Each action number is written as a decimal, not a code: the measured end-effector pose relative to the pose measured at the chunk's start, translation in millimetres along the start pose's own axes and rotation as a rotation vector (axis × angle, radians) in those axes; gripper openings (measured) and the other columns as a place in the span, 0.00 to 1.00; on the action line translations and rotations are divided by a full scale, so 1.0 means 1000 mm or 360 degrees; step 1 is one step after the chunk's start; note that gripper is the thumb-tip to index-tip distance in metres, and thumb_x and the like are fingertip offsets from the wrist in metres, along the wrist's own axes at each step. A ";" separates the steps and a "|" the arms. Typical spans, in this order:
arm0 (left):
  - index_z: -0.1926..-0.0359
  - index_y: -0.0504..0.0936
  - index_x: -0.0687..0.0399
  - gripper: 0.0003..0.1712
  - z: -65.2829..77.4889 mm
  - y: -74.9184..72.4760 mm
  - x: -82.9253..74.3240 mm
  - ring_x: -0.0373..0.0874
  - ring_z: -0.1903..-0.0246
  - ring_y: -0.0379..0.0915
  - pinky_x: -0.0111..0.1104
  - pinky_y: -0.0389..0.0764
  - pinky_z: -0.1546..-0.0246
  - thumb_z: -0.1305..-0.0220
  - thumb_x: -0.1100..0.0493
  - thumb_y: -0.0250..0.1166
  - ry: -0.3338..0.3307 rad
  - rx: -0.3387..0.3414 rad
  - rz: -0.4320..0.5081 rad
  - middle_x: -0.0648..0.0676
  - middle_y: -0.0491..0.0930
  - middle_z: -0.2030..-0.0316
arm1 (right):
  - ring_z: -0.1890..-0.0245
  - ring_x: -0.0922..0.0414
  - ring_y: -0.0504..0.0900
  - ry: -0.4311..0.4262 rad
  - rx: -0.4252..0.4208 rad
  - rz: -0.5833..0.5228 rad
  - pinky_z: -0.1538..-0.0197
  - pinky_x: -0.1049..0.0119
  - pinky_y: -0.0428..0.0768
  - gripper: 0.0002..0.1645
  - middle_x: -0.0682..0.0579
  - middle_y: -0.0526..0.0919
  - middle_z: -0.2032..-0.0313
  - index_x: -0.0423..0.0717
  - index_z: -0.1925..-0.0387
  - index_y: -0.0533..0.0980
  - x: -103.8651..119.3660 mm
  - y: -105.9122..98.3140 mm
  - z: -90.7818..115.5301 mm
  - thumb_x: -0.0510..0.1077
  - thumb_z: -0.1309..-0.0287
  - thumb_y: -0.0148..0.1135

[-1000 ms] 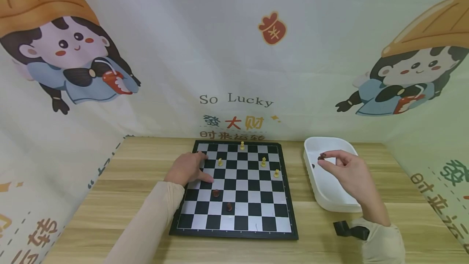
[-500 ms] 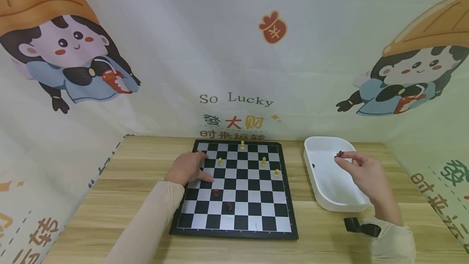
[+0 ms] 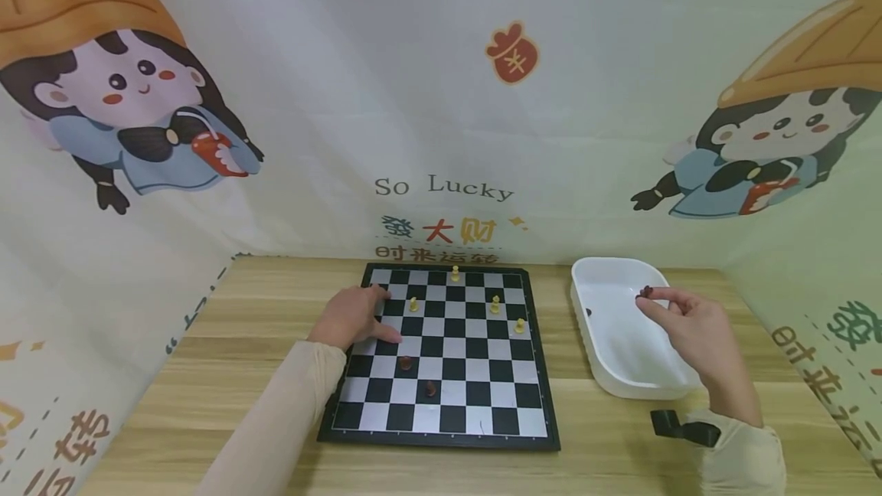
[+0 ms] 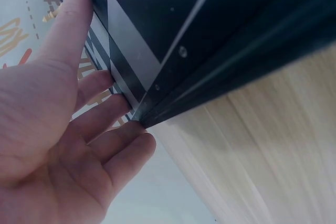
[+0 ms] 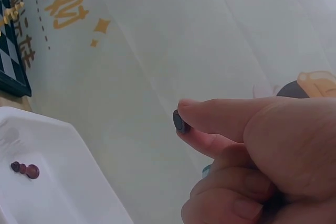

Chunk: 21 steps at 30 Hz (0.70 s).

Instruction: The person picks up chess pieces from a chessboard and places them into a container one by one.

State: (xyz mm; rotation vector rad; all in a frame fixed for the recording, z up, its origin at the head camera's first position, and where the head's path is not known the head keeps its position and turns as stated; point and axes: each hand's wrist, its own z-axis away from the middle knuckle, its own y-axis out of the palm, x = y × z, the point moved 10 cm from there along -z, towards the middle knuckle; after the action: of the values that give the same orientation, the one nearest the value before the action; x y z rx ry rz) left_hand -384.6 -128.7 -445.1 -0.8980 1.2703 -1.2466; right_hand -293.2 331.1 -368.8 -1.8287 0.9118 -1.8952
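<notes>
My right hand [image 3: 699, 335] is raised over the right side of a white plastic tray [image 3: 620, 383]. Between thumb and forefinger it pinches a small dark red chess piece [image 3: 645, 292], whose dark round base [image 5: 181, 121] shows in the right wrist view. Another dark red chess piece [image 5: 25, 170] lies on its side in the tray. My left hand [image 3: 350, 317] rests on the left edge of a black-and-white chessboard [image 3: 441, 442], thumb on the squares and fingers touching its border. On the board stand two dark red pieces [image 3: 430, 388] and several pale yellow pieces [image 3: 495, 305].
The board and tray sit on a wood-grain table [image 3: 262, 404], with a strip of table between them. A printed cloth [image 3: 331, 98] hangs behind and at both sides. A black strap [image 3: 682, 429] sits by the right sleeve cuff.
My right hand has moved to the right across the tray with the chess piece pinched, slowing over the last half second. My left hand and the pieces on the board stay where they were.
</notes>
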 end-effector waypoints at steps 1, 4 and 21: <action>0.30 0.74 0.55 0.56 0.000 0.000 0.001 0.56 0.42 0.79 0.49 0.78 0.35 0.56 0.34 0.80 -0.0004 0.0002 0.0001 0.62 0.80 0.37 | 0.75 0.60 0.64 0.0002 -0.0004 0.0003 0.75 0.65 0.61 0.34 0.59 0.61 0.80 0.37 0.42 0.79 0.000 0.000 0.000 0.61 0.33 0.64; 0.30 0.74 0.56 0.56 -0.001 0.000 0.001 0.55 0.43 0.79 0.49 0.79 0.36 0.56 0.34 0.80 0.0006 -0.0006 -0.0010 0.62 0.81 0.38 | 0.74 0.59 0.64 0.0010 -0.0014 -0.0005 0.74 0.65 0.62 0.33 0.58 0.61 0.79 0.37 0.42 0.79 0.000 0.000 -0.001 0.60 0.33 0.64; 0.29 0.73 0.55 0.56 -0.001 0.000 0.002 0.56 0.42 0.79 0.50 0.78 0.34 0.56 0.34 0.80 0.0014 -0.0006 0.0002 0.62 0.80 0.37 | 0.81 0.61 0.62 0.0046 -0.0054 -0.0141 0.80 0.64 0.61 0.34 0.61 0.61 0.82 0.41 0.37 0.78 0.002 -0.001 0.000 0.61 0.33 0.64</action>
State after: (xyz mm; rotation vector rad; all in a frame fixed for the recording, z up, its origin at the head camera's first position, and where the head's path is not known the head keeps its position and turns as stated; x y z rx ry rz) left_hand -385.6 -130.3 -446.0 -0.8949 1.2805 -1.2486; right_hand -293.0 330.5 -366.7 -1.8952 0.8910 -1.9756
